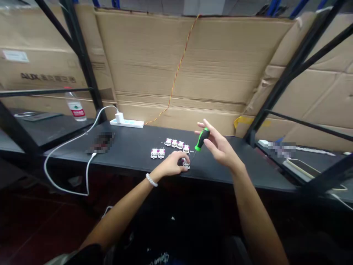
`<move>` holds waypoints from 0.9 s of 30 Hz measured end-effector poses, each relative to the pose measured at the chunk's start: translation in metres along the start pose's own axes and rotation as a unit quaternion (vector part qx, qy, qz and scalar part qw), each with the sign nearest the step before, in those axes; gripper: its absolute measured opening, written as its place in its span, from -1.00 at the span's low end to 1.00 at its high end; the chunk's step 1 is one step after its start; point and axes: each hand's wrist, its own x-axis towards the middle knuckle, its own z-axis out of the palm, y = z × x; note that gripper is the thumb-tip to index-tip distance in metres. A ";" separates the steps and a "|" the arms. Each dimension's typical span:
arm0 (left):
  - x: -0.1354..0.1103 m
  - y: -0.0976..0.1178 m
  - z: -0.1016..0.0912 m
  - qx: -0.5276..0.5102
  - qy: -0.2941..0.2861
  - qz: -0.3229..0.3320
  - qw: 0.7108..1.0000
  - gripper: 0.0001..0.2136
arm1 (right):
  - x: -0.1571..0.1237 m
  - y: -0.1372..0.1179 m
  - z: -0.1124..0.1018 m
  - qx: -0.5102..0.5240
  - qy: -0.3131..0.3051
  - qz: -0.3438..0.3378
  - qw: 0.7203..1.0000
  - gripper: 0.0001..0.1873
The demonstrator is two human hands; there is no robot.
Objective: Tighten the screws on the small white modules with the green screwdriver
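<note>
My right hand [217,145] holds a screwdriver [201,140] with a green and black handle by its fingertips, the shaft slanting down to the left. Its tip meets a small white part [186,164] on the black table [132,147]. My left hand [172,164], a white bead bracelet on its wrist, is closed on that part and steadies it on the tabletop. Just beyond lie several more small white and pink parts, a row [177,144] and a pair [157,153].
A white power strip [129,122] with a plugged-in charger and white cable [68,141] sits at the back left. A plastic bottle [75,107] stands further left. Cardboard sheets [193,66] line the back, with a twisted wire hanging down. Black shelf struts frame both sides.
</note>
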 end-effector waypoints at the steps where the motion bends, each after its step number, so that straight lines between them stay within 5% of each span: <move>1: 0.000 0.000 0.000 0.000 -0.001 0.001 1.000 -0.78 | -0.001 0.001 -0.001 0.023 -0.008 0.004 1.000 -0.32; 7: -0.001 0.000 -0.001 0.004 -0.006 0.008 1.000 -0.79 | 0.006 -0.002 -0.002 -0.109 0.084 -0.012 0.990 -0.64; 13: 0.000 0.000 0.000 0.004 0.004 -0.003 1.000 -0.76 | 0.000 -0.002 0.000 -0.008 0.027 0.011 1.000 -0.36; 21: -0.002 0.002 0.001 0.018 -0.004 -0.004 1.000 -0.78 | -0.002 0.001 -0.001 -0.041 0.074 0.028 0.996 -0.52; 27: -0.005 0.011 -0.011 0.103 -0.004 -0.032 0.994 -0.72 | -0.022 -0.001 -0.013 0.009 0.246 0.028 0.969 -0.52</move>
